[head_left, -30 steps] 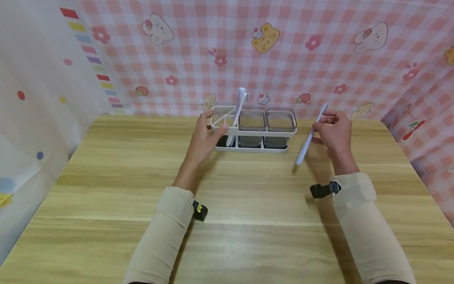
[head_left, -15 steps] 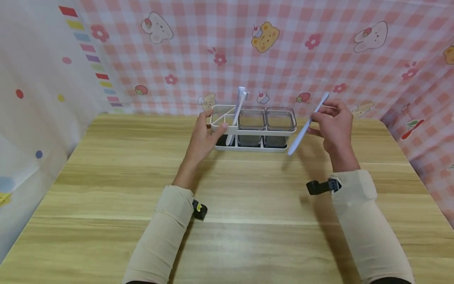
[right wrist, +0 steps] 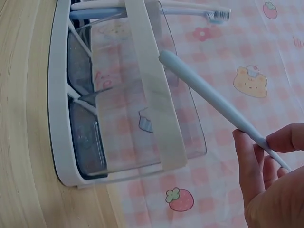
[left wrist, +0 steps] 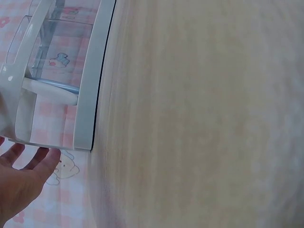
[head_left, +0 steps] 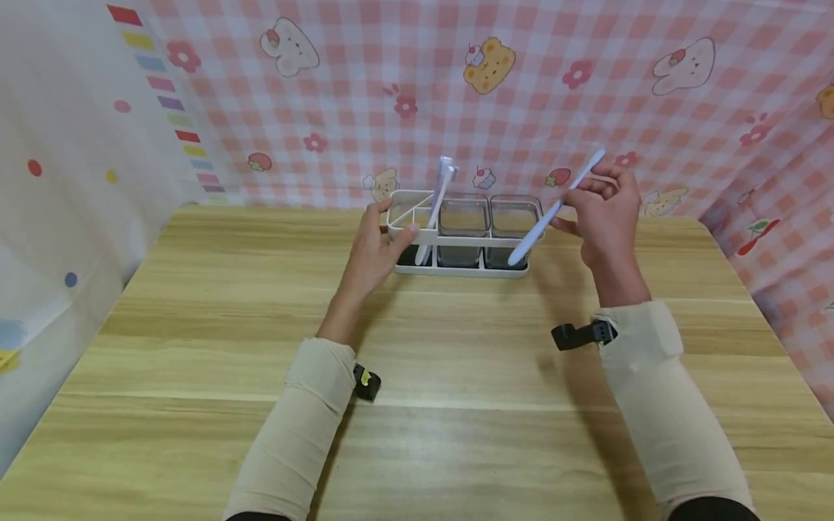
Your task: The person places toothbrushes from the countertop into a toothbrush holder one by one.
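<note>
My left hand (head_left: 370,253) grips the left end of a white toothbrush holder (head_left: 456,273), thumb on its front rim and fingers around the side. Two toothbrushes, one white (right wrist: 102,5) and one blue (right wrist: 99,13), lean in the holder with bristles up. Two clear cups (head_left: 464,217) fill its middle and right slots. My right hand (head_left: 610,217) pinches a light blue toothbrush (head_left: 541,230) between thumb and fingers near its thin end. Its thick handle end points down-left, overlapping the right cup in the head view. The brush head is hidden in the right wrist view.
The holder stands near the back of a wooden table (head_left: 417,434), close to a pink checked cloth (head_left: 352,87). A diagonal divider (head_left: 412,210) splits the holder's left section. Black wrist cameras (head_left: 583,335) stick out from both sleeves.
My right hand has moved up and left with the light blue toothbrush, bringing its handle end from right of the holder to the right cup. The left hand and holder stay put.
</note>
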### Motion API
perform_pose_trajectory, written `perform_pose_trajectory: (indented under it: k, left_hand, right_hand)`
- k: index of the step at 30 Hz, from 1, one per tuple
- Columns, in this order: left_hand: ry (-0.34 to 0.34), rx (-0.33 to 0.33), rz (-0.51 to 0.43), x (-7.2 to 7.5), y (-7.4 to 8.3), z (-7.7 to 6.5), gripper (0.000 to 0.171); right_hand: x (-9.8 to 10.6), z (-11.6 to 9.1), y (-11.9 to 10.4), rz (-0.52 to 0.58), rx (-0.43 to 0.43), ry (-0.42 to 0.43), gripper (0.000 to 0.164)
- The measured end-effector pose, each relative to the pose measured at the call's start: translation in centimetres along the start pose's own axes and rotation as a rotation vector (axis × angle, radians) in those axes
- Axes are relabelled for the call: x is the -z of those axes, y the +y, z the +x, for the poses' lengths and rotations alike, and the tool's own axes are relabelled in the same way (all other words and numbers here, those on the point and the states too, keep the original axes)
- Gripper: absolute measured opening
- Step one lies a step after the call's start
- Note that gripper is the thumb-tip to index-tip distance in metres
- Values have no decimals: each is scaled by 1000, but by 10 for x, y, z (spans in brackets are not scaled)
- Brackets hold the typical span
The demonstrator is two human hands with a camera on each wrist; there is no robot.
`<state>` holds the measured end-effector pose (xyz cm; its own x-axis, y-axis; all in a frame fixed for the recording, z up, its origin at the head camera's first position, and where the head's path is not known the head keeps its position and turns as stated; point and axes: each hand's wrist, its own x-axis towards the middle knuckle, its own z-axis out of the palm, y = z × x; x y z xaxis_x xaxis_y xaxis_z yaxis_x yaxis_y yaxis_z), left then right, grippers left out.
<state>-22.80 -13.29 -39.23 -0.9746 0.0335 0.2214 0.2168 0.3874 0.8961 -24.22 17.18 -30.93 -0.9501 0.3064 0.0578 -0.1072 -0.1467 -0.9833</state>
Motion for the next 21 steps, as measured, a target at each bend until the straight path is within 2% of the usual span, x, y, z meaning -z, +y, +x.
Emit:
perform_pose_trajectory:
  k: [14,21]
  left_hand:
    - [4,4,5,-1,-2,0,71]
    - [5,10,3,0,-1,0,70]
  right_hand:
    - [-23,-5,-4,141,104,5,48]
    - [-36,-8,-5,177,160,19,48]
